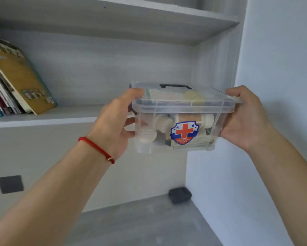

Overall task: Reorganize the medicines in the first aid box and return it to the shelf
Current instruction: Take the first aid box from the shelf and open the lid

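the left hand (113,119) and the right hand (245,118) are both clamping the first aid box (183,118) by its short ends, thumbs lying over the lid rim and fingers wrapping the walls, and they are holding it in the air in front of the shelf (64,113), right of the leaning books (16,82) and close to the cabinet side wall (214,63). the lid looks seated with its dark handle (175,86) lying flat on top, but whether the side latches are snapped is too blurred to tell. inside, white bottles (159,125) and flat packets are lying loose against the clear wall behind the cross sticker (184,132).

the likely trouble: the box is sitting slightly below the shelf board, so its base could be catching the front edge while going in. tilting it to clear that edge would be sending the bottles rolling and undoing the sorting. if a latch is open, the thumbs pressing only the rim might be letting the lid pop. the right knuckles could also be scraping the side wall, since the gap there looks tight
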### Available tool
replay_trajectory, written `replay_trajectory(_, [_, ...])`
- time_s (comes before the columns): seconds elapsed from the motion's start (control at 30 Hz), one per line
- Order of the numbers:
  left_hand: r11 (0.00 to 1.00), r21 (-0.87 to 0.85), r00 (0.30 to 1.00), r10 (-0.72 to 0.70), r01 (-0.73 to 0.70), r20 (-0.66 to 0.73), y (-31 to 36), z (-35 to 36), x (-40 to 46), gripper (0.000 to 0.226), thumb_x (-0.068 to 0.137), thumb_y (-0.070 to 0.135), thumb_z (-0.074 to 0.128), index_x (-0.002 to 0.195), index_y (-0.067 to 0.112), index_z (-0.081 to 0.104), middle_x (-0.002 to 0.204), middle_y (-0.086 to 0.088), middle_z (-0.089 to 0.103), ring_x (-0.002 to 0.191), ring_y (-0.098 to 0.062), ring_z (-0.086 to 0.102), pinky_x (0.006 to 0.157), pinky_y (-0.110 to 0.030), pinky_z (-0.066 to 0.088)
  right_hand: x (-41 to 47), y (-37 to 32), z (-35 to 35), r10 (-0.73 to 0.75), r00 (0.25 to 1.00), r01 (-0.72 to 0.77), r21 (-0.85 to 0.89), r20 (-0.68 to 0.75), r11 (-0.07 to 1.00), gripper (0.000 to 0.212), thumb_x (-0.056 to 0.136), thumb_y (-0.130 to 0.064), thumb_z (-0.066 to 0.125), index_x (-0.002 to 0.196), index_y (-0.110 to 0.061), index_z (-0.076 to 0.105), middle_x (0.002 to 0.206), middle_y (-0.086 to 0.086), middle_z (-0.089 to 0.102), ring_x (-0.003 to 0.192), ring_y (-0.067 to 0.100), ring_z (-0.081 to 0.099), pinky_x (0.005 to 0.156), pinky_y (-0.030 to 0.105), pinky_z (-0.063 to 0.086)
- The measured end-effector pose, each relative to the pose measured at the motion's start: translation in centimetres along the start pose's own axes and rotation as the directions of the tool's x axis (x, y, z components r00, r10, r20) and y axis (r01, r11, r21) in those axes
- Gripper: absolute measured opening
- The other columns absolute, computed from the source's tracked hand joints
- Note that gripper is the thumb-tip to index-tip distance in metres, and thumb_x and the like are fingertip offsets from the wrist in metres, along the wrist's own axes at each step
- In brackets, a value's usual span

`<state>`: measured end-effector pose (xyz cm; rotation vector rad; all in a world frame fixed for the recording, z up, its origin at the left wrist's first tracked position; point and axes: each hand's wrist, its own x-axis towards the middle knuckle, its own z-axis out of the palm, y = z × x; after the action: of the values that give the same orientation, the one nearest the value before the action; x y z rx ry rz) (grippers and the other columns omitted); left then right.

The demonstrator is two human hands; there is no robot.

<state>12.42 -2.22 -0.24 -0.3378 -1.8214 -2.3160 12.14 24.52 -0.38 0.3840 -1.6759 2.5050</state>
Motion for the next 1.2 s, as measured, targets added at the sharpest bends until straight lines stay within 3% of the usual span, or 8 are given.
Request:
replay_trajectory(0.1, [0.999, -0.023, 0.997, -0.024, 0.026, 0.074, -2.7, -2.2, -3.8, 0.02, 0.082, 0.036, 0.072, 0.094, 0.02, 0.074, 0.081, 0.006, 0.066, 0.083, -0.02, 0.061, 0.078, -0.041, 0.052, -3.9, 3.2, -0.4, 0.033, 0.995, -0.037, -0.05, -0.091, 0.998, 0.054, 0.089, -0.032, 0.047, 0.134, -0.009, 0.068, 0.127, 0.013, 0.065, 0.112, 0.031, 0.061, 0.102, 0.05, 0.046])
replay_trajectory(0.2, [0.996, -0.012, 0.992, -0.093, 0.094, 0.088, -6.4, -4.1, -6.3, 0.049, 0.075, 0.032, 0.075, 0.113, 0.002, 0.067, 0.085, 0.006, 0.071, 0.089, -0.017, 0.065, 0.088, -0.042, 0.048, -6.4, 7.0, -1.2, 0.105, 0.984, -0.118, -0.087, -0.145, 0.989, 0.032, 0.089, -0.028, 0.052, 0.072, -0.019, 0.078, 0.076, 0.0, 0.069, 0.069, 0.022, 0.066, 0.065, 0.032, 0.052])
replay_trajectory(0.3, [0.981, -0.017, 0.979, -0.194, 0.195, 0.068, -10.8, -6.1, -7.7, 0.027, 0.078, 0.022, 0.073, 0.1, 0.011, 0.062, 0.085, 0.003, 0.071, 0.087, -0.017, 0.066, 0.078, -0.036, 0.048, -7.6, 11.8, -2.5, 0.165, 0.962, -0.188, -0.092, -0.216, 0.978, 0.033, 0.093, -0.025, 0.055, 0.066, -0.023, 0.074, 0.07, -0.003, 0.069, 0.062, 0.018, 0.068, 0.054, 0.027, 0.052])
replay_trajectory(0.37, [0.958, -0.032, 0.958, -0.285, 0.286, 0.028, -14.1, -7.5, -8.1, 0.005, 0.085, 0.025, 0.069, 0.088, 0.021, 0.069, 0.082, 0.006, 0.071, 0.077, -0.013, 0.068, 0.07, -0.032, 0.049, -8.0, 15.2, -3.5, 0.229, 0.941, -0.254, -0.072, -0.251, 0.965, 0.03, 0.095, -0.024, 0.058, 0.074, -0.022, 0.079, 0.077, -0.002, 0.074, 0.068, 0.018, 0.072, 0.056, 0.028, 0.055])
replay_trajectory(0.47, [0.911, -0.018, 0.909, -0.412, 0.411, -0.067, -19.4, -9.7, -8.6, 0.026, 0.088, 0.041, 0.066, 0.07, 0.026, 0.076, 0.07, 0.009, 0.07, 0.064, -0.012, 0.07, 0.059, -0.03, 0.052, -8.4, 20.0, -4.9, 0.343, 0.889, -0.366, -0.021, -0.304, 0.93, 0.018, 0.094, -0.023, 0.062, 0.089, -0.02, 0.079, 0.086, 0.001, 0.075, 0.074, 0.02, 0.072, 0.062, 0.03, 0.055])
replay_trajectory(0.67, [0.81, 0.023, 0.775, -0.552, 0.586, -0.309, -30.1, -13.0, -9.1, 0.026, 0.094, 0.041, 0.061, 0.092, 0.017, 0.07, 0.079, 0.002, 0.073, 0.069, -0.014, 0.069, 0.052, -0.025, 0.054, -7.9, 29.6, -8.1, 0.564, 0.755, -0.594, 0.017, -0.335, 0.805, 0.017, 0.095, -0.022, 0.068, 0.106, -0.014, 0.078, 0.09, 0.005, 0.071, 0.082, 0.023, 0.066, 0.072, 0.037, 0.052])
replay_trajectory(1.0, [0.556, -0.065, 0.459, -0.741, 0.828, -0.491, -41.8, -14.3, -10.8, 0.027, 0.103, 0.039, 0.05, 0.098, 0.016, 0.063, 0.086, -0.002, 0.068, 0.081, -0.02, 0.066, 0.067, -0.032, 0.053, -5.9, 42.8, -14.1, 0.785, 0.558, -0.801, 0.074, -0.27, 0.594, 0.02, 0.104, -0.01, 0.052, 0.095, -0.013, 0.07, 0.087, 0.004, 0.064, 0.075, 0.018, 0.058, 0.069, 0.031, 0.046])
replay_trajectory(1.2, [0.514, -0.061, 0.413, -0.748, 0.855, -0.52, -44.6, -14.3, -11.4, 0.027, 0.103, 0.034, 0.05, 0.095, 0.012, 0.064, 0.09, -0.005, 0.071, 0.085, -0.023, 0.069, 0.075, -0.037, 0.057, -5.7, 45.7, -16.1, 0.834, 0.485, -0.846, 0.103, -0.263, 0.524, 0.019, 0.105, -0.008, 0.05, 0.116, -0.005, 0.066, 0.101, 0.011, 0.067, 0.087, 0.024, 0.062, 0.08, 0.037, 0.049])
